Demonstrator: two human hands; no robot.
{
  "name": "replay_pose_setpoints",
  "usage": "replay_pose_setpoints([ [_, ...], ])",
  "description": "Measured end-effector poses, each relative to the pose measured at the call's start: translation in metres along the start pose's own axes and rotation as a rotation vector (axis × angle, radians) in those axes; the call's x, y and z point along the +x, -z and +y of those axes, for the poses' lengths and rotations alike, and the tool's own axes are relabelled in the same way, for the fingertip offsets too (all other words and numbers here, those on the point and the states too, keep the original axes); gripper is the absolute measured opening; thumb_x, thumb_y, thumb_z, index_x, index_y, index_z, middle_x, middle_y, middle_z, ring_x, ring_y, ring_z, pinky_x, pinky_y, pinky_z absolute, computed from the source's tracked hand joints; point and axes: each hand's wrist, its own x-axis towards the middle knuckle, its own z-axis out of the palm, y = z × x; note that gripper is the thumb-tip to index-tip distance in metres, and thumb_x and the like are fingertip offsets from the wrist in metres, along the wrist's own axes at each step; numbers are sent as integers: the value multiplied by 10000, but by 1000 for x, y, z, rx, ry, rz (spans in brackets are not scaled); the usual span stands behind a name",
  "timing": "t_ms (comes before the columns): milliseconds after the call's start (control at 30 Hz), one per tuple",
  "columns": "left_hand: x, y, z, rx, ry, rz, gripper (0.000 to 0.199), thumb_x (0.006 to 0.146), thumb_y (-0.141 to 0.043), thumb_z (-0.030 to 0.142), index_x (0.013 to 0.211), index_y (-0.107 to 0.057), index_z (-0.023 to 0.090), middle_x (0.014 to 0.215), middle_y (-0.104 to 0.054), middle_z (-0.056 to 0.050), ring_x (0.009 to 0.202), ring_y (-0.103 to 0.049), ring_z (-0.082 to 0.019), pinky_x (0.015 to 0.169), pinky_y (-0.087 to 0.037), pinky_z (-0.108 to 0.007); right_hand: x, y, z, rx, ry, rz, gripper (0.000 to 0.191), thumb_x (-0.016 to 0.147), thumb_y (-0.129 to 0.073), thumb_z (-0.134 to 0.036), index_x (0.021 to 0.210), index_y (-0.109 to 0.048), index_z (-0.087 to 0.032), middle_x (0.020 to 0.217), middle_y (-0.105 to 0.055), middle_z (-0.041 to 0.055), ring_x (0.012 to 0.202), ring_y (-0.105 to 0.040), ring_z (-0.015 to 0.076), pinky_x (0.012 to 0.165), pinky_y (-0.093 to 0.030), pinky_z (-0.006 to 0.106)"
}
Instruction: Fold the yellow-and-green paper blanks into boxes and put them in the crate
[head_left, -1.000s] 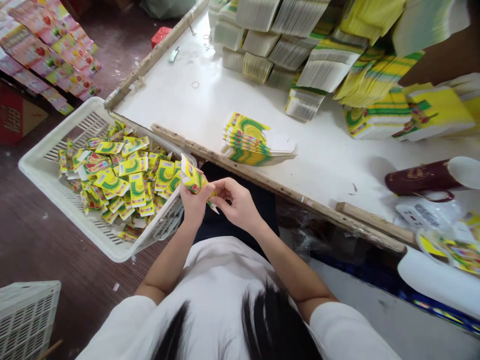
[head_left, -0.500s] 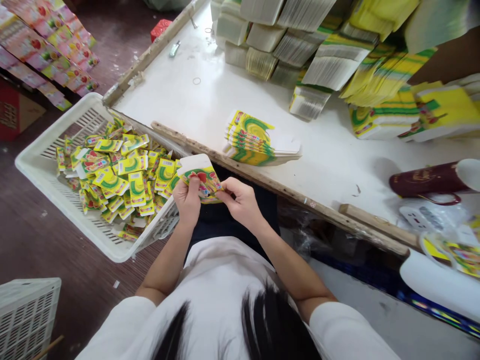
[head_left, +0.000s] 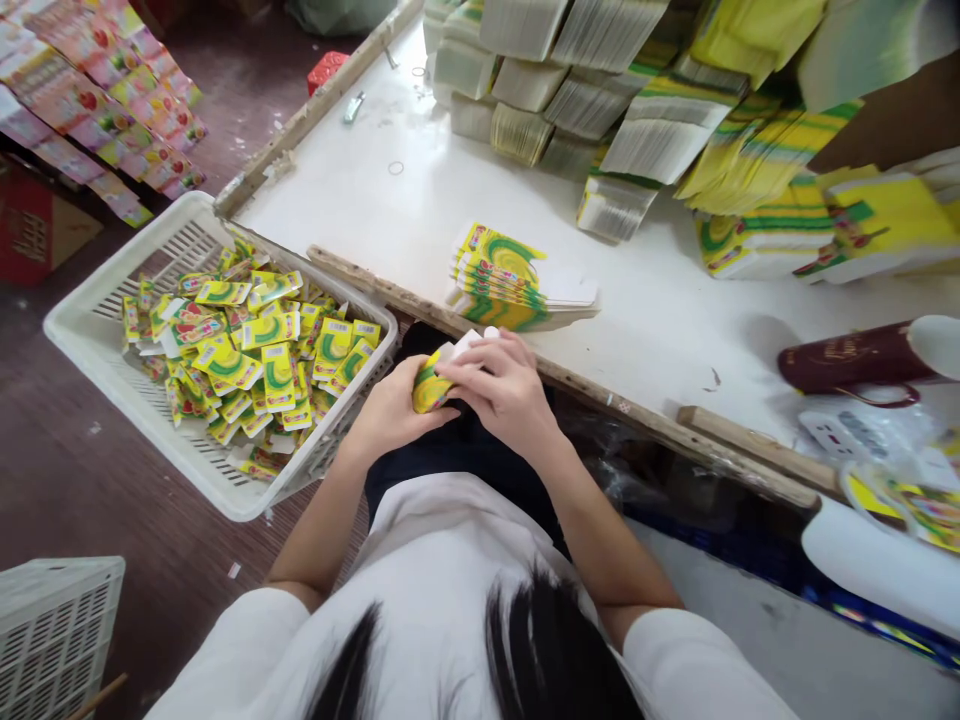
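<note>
Between my two hands, just off the table's front edge, is a small yellow and green printed carton (head_left: 430, 388) with white flaps. My left hand (head_left: 390, 415) grips its left side, thumb below and fingers behind. Closed over the white flap end is my right hand (head_left: 511, 390), whose fingers partly hide the carton. A fanned stack of flat cartons (head_left: 501, 275) lies on the table just beyond my hands. To the left, a white plastic basket (head_left: 154, 455) holds many small yellow cartons (head_left: 279, 378), some with white flaps sticking out.
The white table (head_left: 337, 190) has a wooden edge strip. Bundles of flat cartons (head_left: 592, 100) are piled at its back. A maroon mug (head_left: 847, 358) lies at the right near a power strip (head_left: 832, 435). Another white crate (head_left: 60, 635) stands on the floor at lower left.
The carton has turned and moved right, away from the basket's rim. My right hand has shifted from its lower corner to over the white flap end.
</note>
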Motion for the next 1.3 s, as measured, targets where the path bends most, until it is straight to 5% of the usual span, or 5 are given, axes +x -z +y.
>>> replay_pose_setpoints([
  [167,-2,-29,-2,54,8,211,696,679,-820,403,1237,-451,210,1076,-671,-69,951,-695,-272,796,-555,-373,-3,-8,-2,302,-288,296,683,912,-635,-483,1512,-395,-263,1529,-457,135,1434,-404,314,1187,-344,528],
  [500,-2,-41,-8,52,-339,301,742,810,-726,324,1414,-299,266,1204,-557,-92,1042,-646,-228,824,-552,-332,1,-20,8,1166,-647,-354,740,791,-757,-546,1428,-506,-266,1420,-611,94,1309,-581,273,1097,-486,482],
  [700,2,-40,-13,37,-242,287,566,765,-685,260,1246,-386,269,1062,-572,-33,842,-655,-184,686,-508,-284,-5,-23,6,901,-484,-141,927,786,-718,-630,1540,-357,-230,1558,-453,156,1412,-480,308,1151,-426,491],
  [1000,8,-39,-10,61,-149,409,680,703,-730,215,1289,-385,209,1200,-539,-117,1101,-588,-277,924,-513,-424,-2,-24,1,384,-289,99,527,927,-455,-121,1406,-577,-303,1409,-629,41,1307,-586,236,1148,-445,447],
  [1300,3,-34,-14,150,-182,380,641,689,-668,135,1294,-470,213,1178,-617,-102,1102,-608,-293,967,-501,-441,-8,-20,2,275,-197,-75,567,984,-438,-191,1535,-392,-321,1556,-475,40,1429,-465,230,1185,-408,426],
])
